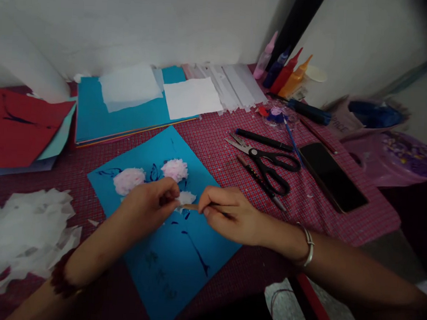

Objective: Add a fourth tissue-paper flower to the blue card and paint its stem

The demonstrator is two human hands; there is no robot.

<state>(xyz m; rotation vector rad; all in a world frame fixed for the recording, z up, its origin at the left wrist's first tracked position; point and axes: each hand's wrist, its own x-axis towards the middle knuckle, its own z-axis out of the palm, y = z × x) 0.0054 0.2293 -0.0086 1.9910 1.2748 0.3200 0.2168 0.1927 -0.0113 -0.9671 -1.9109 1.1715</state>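
"What's in the right hand (235, 217)?"

"A thin tan stick (191, 207). The thumb and fingers are clamped on it, and it points across at the other hand."

"And the left hand (149, 204)?"

"Its thumb and fingertips curl in close to the stick's tip, by a bit of white. It's dim and rather blurred from here, so I can't tell whether they're closed on anything."

"The two hands look near each other, but apart."

"Yes, both over the blue sheet (163, 273). Between them there's a small white paper flower (187, 197). Just beyond the left hand I see two fluffy pale pink flowers, a left one (129, 180) and a right one (175, 169), with dark blue paint strokes around them. More strokes run on the sheet on the near side of the hands."

"What about that heap of white paper pieces (24, 225)?"

"Out to the left of the left hand, with a red sheet (23, 129) farther off behind it."

"And past the right hand?"

"Scissors (262, 156) with black handles, lying slightly open, a dark pen (263, 139) just behind them, and a phone (332, 176) off to their right, all on the checked tablecloth (214, 143)."
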